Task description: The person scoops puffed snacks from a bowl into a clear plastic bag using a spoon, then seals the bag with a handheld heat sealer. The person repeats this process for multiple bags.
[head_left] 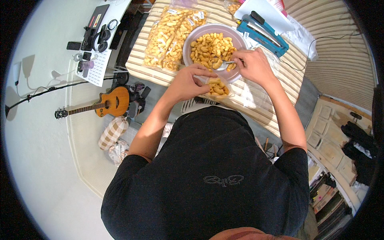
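A wide pale bowl [187, 53] stands on the table, part-filled with yellow-orange macaroni-shaped snacks [212, 45]. My right hand [253, 66] is closed on the handle of a metal spoon [224, 65], whose head is in the bowl at its near side with a few pieces on it. At the bowl's near edge, my left hand [191, 82] grips the rim of a small clear plastic bag [230, 90], thumb and fingers curved around its mouth. Snacks lie inside that bag. Left of the bowl are large clear bags [165, 37] packed with the same snacks.
Behind the bowl to the right sits a blue sealer-like device [262, 37] with a black handle and a cord, white sheets [262, 14] over it. Clear plastic lies on the striped tablecloth [294, 76] at right. A guitar [114, 102] and a white desk [100, 66] are to the left.
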Available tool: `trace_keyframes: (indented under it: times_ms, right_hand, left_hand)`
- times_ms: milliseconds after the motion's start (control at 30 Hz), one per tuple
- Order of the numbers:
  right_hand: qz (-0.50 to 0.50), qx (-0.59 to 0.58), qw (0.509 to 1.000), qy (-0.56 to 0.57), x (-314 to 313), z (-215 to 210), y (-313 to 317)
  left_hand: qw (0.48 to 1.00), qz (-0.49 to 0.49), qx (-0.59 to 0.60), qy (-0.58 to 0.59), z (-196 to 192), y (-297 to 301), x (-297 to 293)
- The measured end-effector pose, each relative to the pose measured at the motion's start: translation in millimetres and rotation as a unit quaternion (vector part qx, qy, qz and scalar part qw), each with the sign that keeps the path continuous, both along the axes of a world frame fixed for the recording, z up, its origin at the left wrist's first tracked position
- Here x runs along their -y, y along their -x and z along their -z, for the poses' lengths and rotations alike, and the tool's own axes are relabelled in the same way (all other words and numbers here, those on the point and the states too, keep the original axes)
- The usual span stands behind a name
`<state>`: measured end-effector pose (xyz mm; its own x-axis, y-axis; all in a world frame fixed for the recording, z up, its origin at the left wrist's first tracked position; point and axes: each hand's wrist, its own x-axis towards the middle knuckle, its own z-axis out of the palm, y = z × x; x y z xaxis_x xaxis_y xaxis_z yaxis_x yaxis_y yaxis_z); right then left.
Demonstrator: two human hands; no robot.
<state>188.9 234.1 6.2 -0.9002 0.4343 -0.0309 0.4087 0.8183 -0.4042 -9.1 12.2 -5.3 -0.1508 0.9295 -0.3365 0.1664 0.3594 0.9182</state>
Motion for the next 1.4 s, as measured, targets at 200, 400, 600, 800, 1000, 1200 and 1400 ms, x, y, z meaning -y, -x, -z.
trace_keyframes:
  times_ms: [200,400,600,800,1000,1200,1400]
  right_hand:
    - [-0.008,0.022,1.0,-0.019,13,-72,-10]
    - [-0.078,-0.057,0.993,-0.065,31,-78,-17]
    - [-0.001,-0.027,0.994,-0.103,11,-48,-9]
    - [0.019,0.098,0.982,-0.159,-19,79,-2]
    - [-0.007,0.159,0.976,-0.147,-10,150,14]
    - [-0.017,0.233,0.969,-0.077,0,207,28]
    - [-0.001,0.177,0.982,0.069,19,201,35]
  left_hand:
    - [1.0,-0.009,0.017,0.007,3,0,-2]
    - [1.0,-0.016,-0.006,0.022,-1,1,-3]
    - [1.0,0.007,0.0,-0.002,4,3,0]
    - [0.999,-0.019,0.012,-0.03,7,-1,2]
    - [0.999,-0.025,0.022,-0.023,6,-1,4]
    - [0.999,-0.023,0.015,-0.023,3,-1,2]
    - [1.0,-0.012,0.008,-0.006,8,1,5]
